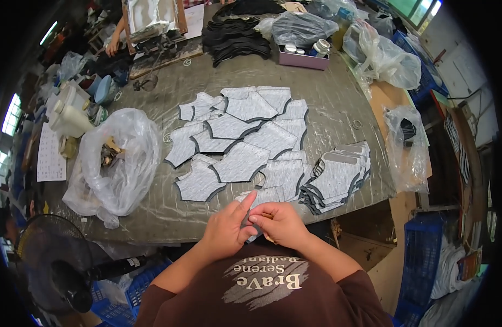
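At the table's near edge both hands meet in front of my body. My left hand (225,226), index finger pointing up, pinches a small grey fabric piece (253,236), mostly hidden by the fingers. Against it my right hand (285,224) is closed, fingertips together; a thin brownish thing shows by them, too small to name. Just beyond the hands lie many overlapping light-grey cut fabric pieces (243,161) with dark edges and curved sides. To the right is a neater stack of similar pieces (338,171) with darker grey patches.
A clear plastic bag (139,174) with scraps sits on the table's left, near bottles (71,117). Black stacked pieces (229,41) and a purple box (302,59) stand at the back. A fan (55,261) is lower left. Another person's hand (114,44) shows at far left.
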Action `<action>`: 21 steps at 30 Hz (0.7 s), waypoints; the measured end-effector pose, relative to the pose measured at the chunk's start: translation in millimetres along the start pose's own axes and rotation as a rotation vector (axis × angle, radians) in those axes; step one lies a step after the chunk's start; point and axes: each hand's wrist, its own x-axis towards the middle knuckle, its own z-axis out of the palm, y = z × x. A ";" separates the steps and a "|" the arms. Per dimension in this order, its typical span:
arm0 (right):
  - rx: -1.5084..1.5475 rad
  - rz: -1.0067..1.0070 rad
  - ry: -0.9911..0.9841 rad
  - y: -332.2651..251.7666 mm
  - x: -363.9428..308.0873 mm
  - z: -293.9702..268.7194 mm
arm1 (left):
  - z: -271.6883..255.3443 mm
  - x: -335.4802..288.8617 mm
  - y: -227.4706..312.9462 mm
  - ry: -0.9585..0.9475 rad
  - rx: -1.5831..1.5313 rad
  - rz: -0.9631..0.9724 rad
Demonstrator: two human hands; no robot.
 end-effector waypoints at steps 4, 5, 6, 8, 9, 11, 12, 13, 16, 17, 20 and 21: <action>-0.036 0.027 -0.035 3.0 -0.9 -8.1 | -3.5 5.2 1.3 -0.064 0.141 0.049; -0.012 0.038 -0.046 2.5 -1.7 -9.4 | -3.9 6.3 2.3 -0.087 0.116 0.051; 0.013 0.048 -0.057 2.1 -2.0 -10.0 | -3.6 6.8 3.0 -0.109 0.091 0.053; 0.045 0.025 -0.060 1.4 -1.8 -9.9 | 2.2 6.4 0.6 -0.072 0.030 0.078; 0.075 0.003 -0.063 1.5 -1.9 -9.7 | 4.6 6.0 0.2 -0.033 -0.031 0.102; 0.116 -0.058 -0.068 9.5 0.6 -8.9 | 4.1 5.6 4.3 -0.061 -0.133 0.063; 0.154 -0.118 -0.072 12.2 1.6 -8.9 | 4.2 5.4 6.0 -0.087 -0.235 0.022; 0.155 -0.118 -0.072 9.2 0.5 -8.5 | 6.6 4.8 5.1 -0.088 -0.235 0.022; 0.136 -0.005 -0.054 2.2 -0.6 -7.8 | 14.2 -0.5 2.3 -0.054 -0.362 0.028; 0.232 -0.003 -0.094 3.7 -0.3 -9.0 | 15.4 -2.8 4.2 -0.061 -0.612 -0.165; 0.445 -0.033 -0.137 9.1 3.2 -11.0 | 20.1 -3.4 -8.3 0.023 -1.021 -0.424; 0.562 -0.067 -0.140 11.2 4.2 -12.4 | 19.7 -2.1 -12.8 0.115 -1.180 -0.484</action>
